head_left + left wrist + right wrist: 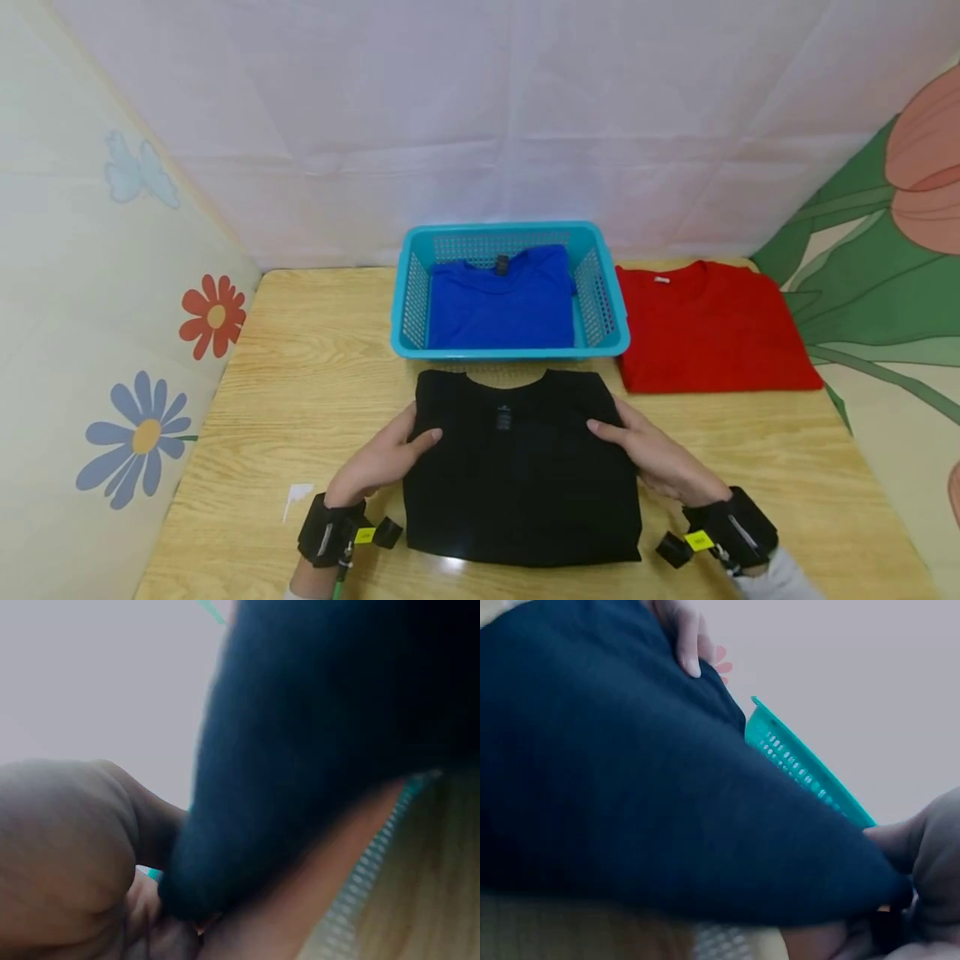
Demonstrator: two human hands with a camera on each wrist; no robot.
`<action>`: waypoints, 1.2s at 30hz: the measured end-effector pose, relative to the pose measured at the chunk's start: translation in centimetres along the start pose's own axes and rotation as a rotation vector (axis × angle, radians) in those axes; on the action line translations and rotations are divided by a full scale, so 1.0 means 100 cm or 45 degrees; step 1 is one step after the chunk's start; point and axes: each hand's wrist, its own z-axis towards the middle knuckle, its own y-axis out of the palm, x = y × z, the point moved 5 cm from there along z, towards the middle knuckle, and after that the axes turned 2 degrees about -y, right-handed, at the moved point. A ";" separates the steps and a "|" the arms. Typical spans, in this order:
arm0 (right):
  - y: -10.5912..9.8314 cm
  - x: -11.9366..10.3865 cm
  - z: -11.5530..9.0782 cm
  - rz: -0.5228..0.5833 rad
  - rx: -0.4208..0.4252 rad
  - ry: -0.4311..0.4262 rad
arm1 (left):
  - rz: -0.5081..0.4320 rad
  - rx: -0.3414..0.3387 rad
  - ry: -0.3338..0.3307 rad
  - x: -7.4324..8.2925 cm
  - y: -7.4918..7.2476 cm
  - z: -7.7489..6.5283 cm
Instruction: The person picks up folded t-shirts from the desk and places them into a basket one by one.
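A folded black T-shirt (525, 483) is held up in front of the basket, its neckline facing away from me. My left hand (386, 458) grips its left edge, thumb on top and fingers underneath. On the opposite edge my right hand (660, 454) pinches the cloth the same way. The right wrist view shows the black T-shirt (652, 772) raised off the table, its side tucked between thumb and fingers. In the left wrist view the dark cloth (300, 712) lies between the thumb and fingers and hides much of the hand.
Just beyond the shirt stands a turquoise plastic basket (510, 354) with a folded blue T-shirt (498, 308) inside. A folded red T-shirt (712, 342) lies right of the basket. The wooden table (322, 342) meets a wall at the back and painted panels at both sides.
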 end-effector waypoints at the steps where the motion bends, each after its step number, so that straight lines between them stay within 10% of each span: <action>1: -0.001 -0.002 -0.002 -0.004 -0.003 0.000 | 0.002 -0.010 0.006 0.003 -0.001 -0.002; 17: -0.013 -0.060 -0.015 -0.118 -0.038 -0.200 | -0.077 -0.032 0.250 0.053 -0.033 0.000; 36: -0.035 -0.103 0.015 0.051 -0.056 -0.234 | -0.120 -0.054 0.180 0.077 -0.070 0.031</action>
